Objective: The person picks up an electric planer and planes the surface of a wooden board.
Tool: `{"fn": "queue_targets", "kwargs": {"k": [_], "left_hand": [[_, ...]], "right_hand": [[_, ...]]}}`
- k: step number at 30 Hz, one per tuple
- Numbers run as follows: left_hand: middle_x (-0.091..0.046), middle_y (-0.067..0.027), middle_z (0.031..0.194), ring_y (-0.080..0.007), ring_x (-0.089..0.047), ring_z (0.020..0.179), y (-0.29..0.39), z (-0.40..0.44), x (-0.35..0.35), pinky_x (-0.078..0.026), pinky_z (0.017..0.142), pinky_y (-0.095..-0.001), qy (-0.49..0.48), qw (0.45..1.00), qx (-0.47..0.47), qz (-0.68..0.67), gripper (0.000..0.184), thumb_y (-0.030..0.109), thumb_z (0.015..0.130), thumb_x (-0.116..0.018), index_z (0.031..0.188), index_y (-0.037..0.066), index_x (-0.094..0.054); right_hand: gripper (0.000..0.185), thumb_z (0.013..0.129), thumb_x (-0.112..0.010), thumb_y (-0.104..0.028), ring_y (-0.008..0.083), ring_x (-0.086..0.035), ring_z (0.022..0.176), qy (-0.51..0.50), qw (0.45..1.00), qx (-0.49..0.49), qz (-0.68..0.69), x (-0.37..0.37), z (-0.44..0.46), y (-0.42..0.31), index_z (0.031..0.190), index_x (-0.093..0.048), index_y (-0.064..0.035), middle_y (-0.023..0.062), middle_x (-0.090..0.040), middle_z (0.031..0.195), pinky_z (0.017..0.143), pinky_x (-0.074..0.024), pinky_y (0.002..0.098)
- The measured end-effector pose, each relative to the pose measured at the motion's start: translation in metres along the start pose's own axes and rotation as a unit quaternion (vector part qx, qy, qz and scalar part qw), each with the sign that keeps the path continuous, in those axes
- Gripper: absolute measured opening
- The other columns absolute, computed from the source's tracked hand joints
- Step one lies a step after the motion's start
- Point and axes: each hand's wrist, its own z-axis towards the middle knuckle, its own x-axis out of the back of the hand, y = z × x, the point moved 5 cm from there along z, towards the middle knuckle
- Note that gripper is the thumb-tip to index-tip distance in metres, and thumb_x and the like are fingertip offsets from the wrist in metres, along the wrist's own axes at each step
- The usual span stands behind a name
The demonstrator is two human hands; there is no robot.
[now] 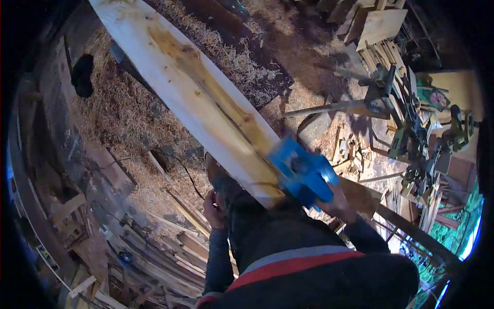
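The right hand [337,204] has its fingers bent round the back end of a blue power tool [303,172], with little gap left, though blur and the tool's body hide the fingertips. The left hand [213,208] is well apart from it, just beside the dark trouser leg [247,206], with its fingers partly curled; whether they grip anything I cannot tell.

The blue power tool sits at the near end of a long board [206,103], over its right edge (its outline is smeared, so the finer parts are hard to read). The board slants from the upper left down to the person's legs, pale along both sides, with a yellow-brown streak and a few dark knots down its middle.

Left of the board, near the left hand, a black cable [189,177] curves over the floor. Wood shavings [113,110] lie thick on both sides of the board. Farther out, long timber strips [154,255] spread across the lower left, and a dark lump [82,76] lies on the upper left. To the far right, a green machine [432,97] stands among clutter, below some leaning panels [382,27] at the top.
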Motion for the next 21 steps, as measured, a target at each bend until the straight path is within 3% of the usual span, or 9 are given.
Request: {"fn": "queue_targets", "kwargs": {"k": [2, 5, 7, 9, 11, 16, 18, 20, 21], "left_hand": [[-0.062, -0.0075, 0.096, -0.0133, -0.057, 0.076, 0.008, -0.015, -0.021, -0.05, 0.065, -0.0297, -0.053, 0.998, -0.04, -0.005, 0.026, 0.018, 0.1, -0.057, 0.12, 0.002, -0.059], [-0.062, -0.0069, 0.097, -0.0143, -0.056, 0.074, 0.03, -0.02, -0.038, -0.049, 0.064, -0.0301, -0.065, 0.996, -0.064, 0.012, 0.03, 0.02, 0.1, -0.057, 0.124, 0.002, -0.058], [-0.063, -0.0076, 0.099, -0.0155, -0.058, 0.077, 0.006, -0.013, -0.05, -0.049, 0.065, -0.0307, -0.067, 0.997, -0.001, -0.05, 0.031, 0.021, 0.1, -0.056, 0.125, 0.002, -0.057], [-0.064, -0.0082, 0.102, -0.0166, -0.059, 0.079, -0.006, 0.0, -0.047, -0.05, 0.067, -0.0312, -0.065, 0.99, 0.065, -0.109, 0.033, 0.023, 0.101, -0.055, 0.127, 0.002, -0.056], [-0.066, -0.0104, 0.109, -0.0188, -0.062, 0.087, 0.018, 0.023, -0.035, -0.051, 0.071, -0.0318, -0.024, 0.999, -0.024, 0.003, 0.035, 0.024, 0.102, -0.054, 0.129, 0.002, -0.054], [-0.068, -0.0125, 0.111, -0.0211, -0.063, 0.09, 0.046, 0.05, -0.04, -0.051, 0.076, -0.0319, -0.008, 0.997, -0.012, -0.079, 0.04, 0.025, 0.099, -0.057, 0.132, 0.002, -0.052], [-0.065, -0.0168, 0.116, -0.0204, -0.064, 0.098, 0.058, 0.056, -0.044, -0.051, 0.078, -0.0308, -0.085, 0.972, 0.131, -0.177, 0.047, 0.022, 0.097, -0.058, 0.136, -0.002, -0.047], [-0.065, -0.0161, 0.117, -0.0189, -0.063, 0.101, 0.013, 0.049, -0.066, -0.051, 0.084, -0.0303, -0.079, 0.972, 0.11, -0.19, 0.052, 0.019, 0.093, -0.063, 0.138, -0.002, -0.044], [-0.065, -0.0155, 0.117, -0.0199, -0.063, 0.102, -0.022, 0.043, -0.084, -0.051, 0.087, -0.0313, -0.07, 0.948, 0.149, -0.271, 0.056, 0.018, 0.092, -0.063, 0.14, -0.001, -0.041]], "right_hand": [[0.055, 0.079, -0.073, -0.023, 0.0367, -0.065, 0.105, -0.003, 0.996, 0.041, -0.076, 0.007, -0.03, 0.023, 0.127, -0.054, -0.0024, 0.0234, -0.065, 0.112, 0.09, -0.0514, 0.0436], [0.061, 0.076, -0.075, -0.024, 0.037, -0.065, 0.106, 0.028, 0.999, 0.016, -0.013, 0.009, -0.042, 0.02, 0.129, -0.053, -0.0022, 0.023, -0.065, 0.113, 0.091, -0.0515, 0.0427], [0.063, 0.075, -0.076, -0.024, 0.0368, -0.065, 0.105, -0.022, 0.996, -0.087, 0.025, 0.001, -0.027, 0.03, 0.129, -0.053, -0.0017, 0.023, -0.065, 0.114, 0.09, -0.0517, 0.0432], [0.062, 0.074, -0.076, -0.025, 0.0368, -0.065, 0.103, -0.01, 0.999, -0.033, 0.039, 0.001, 0.003, -0.003, 0.127, -0.054, -0.0013, 0.0224, -0.065, 0.111, 0.088, -0.0518, 0.0438], [0.056, 0.075, -0.076, -0.027, 0.037, -0.067, 0.092, 0.035, 0.998, 0.058, -0.006, 0.001, 0.028, -0.024, 0.12, -0.056, -0.0003, 0.0208, -0.067, 0.102, 0.083, -0.0529, 0.044], [0.049, 0.074, -0.077, -0.028, 0.0364, -0.068, 0.083, 0.011, 0.999, 0.016, 0.032, -0.001, 0.097, -0.079, 0.11, -0.059, 0.0002, 0.0207, -0.067, 0.092, 0.075, -0.0529, 0.043], [0.046, 0.072, -0.079, -0.028, 0.0358, -0.067, 0.08, -0.002, 0.994, 0.054, 0.096, -0.003, 0.127, -0.104, 0.105, -0.061, 0.0001, 0.0204, -0.067, 0.087, 0.073, -0.052, 0.0433], [0.045, 0.073, -0.079, -0.026, 0.0317, -0.069, 0.08, 0.0, 0.997, 0.055, 0.05, -0.003, 0.154, -0.127, 0.104, -0.061, 0.0007, 0.0189, -0.069, 0.088, 0.074, -0.0527, 0.0418], [0.044, 0.074, -0.079, -0.024, 0.0297, -0.069, 0.082, -0.015, 0.996, 0.042, 0.074, 0.0, 0.166, -0.151, 0.106, -0.062, 0.0011, 0.0181, -0.07, 0.09, 0.076, -0.053, 0.0408]]}}
